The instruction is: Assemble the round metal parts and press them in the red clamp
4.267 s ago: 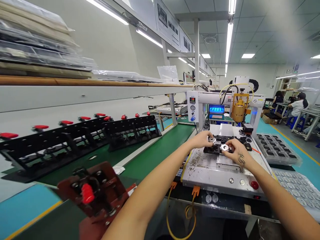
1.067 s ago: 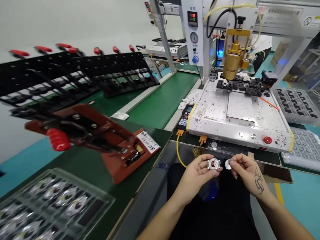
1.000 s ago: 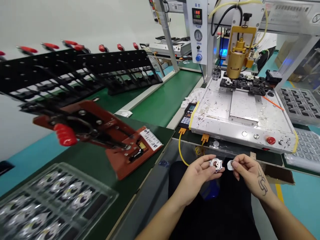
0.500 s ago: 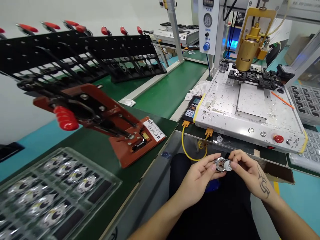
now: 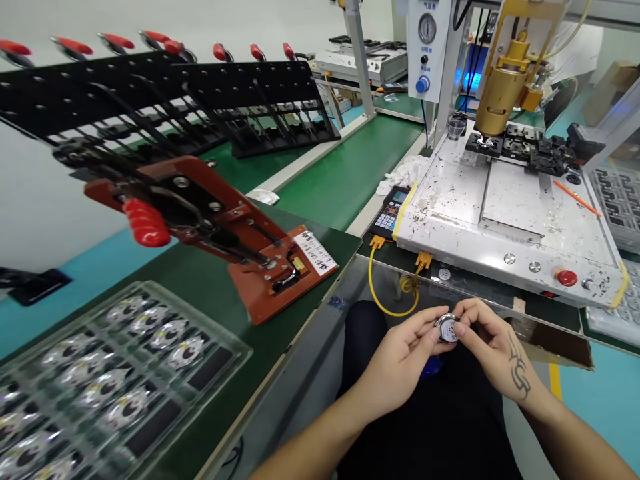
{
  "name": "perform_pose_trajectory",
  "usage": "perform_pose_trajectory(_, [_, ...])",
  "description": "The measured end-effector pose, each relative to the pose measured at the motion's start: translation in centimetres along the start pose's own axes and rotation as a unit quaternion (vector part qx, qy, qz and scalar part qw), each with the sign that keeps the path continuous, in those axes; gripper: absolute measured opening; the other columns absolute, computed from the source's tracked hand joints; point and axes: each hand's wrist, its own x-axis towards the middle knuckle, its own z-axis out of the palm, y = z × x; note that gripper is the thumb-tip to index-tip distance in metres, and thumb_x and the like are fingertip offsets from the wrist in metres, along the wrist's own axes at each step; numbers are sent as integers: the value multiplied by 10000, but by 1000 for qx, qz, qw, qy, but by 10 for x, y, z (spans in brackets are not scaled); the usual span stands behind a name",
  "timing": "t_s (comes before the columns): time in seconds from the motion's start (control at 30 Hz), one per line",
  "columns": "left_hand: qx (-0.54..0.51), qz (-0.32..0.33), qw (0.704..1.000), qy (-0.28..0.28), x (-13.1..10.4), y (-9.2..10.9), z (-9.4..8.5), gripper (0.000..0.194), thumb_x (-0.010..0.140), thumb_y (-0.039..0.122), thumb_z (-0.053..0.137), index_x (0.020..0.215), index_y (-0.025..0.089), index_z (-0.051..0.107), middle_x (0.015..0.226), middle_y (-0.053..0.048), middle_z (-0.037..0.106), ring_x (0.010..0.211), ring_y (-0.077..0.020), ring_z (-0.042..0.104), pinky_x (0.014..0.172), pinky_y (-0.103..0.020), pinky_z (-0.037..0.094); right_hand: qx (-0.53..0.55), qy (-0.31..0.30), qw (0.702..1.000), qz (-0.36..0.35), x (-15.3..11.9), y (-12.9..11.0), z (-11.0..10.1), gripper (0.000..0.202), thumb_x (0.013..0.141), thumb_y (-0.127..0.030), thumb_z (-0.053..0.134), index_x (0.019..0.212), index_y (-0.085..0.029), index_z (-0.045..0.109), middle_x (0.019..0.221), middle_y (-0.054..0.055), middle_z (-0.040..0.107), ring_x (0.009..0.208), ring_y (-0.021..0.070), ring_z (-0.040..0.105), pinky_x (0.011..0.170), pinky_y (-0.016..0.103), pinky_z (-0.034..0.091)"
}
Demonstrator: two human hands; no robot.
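Over the lap, my left hand [image 5: 403,357] is closed with fingers and thumb around the rim of a small round shiny metal case [image 5: 439,321]. A round whitish disc with fine print [image 5: 449,329] lies over the face of this case, covering its middle. My right hand [image 5: 487,337] pinches from the right, its thumb on the disc and its index finger at the upper rim. Whether the disc sits fully flat in the case I cannot tell.
To the left stand a clear tray [image 5: 240,360] of shiny metal parts and a brown clamp fixture [image 5: 265,313] with a red handle. A white bench machine [image 5: 450,230] with a gold head [image 5: 500,100] is ahead right. A yellow cable [image 5: 373,280] hangs below a keypad [image 5: 390,213].
My right hand has moved the whitish disc left onto the metal case, whose open middle showed before. The view has shifted slightly, with the surroundings sliding right.
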Motion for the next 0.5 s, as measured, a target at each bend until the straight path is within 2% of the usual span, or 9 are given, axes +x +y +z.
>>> perform_pose_trajectory(0.3, [24,6,1000,2,-1,0,4,487,991,471,749,1387,188,725,1301,-134,789,1152,-306,782,1099,-502,622,-22,14,999,-23,-1,7,1,266,1042,-445,650,869,-242,641,1084,71,665,997,235,639,886,354,524])
perform_pose_trajectory(0.4, [36,13,999,6,1,-7,3,470,1005,456,728,1391,188,718,1317,-133,784,1155,-296,783,1092,-476,628,-54,19,998,-36,-1,8,2,254,1051,-424,636,870,-247,617,1078,76,664,986,240,645,852,359,530])
perform_pose_trajectory(0.5, [81,31,996,24,2,-17,2,452,1008,399,719,1407,186,701,1298,-131,792,1129,-284,795,1067,-442,640,-107,31,991,-78,-1,13,3,228,1058,-376,632,872,-251,588,1052,71,654,980,239,641,836,366,523])
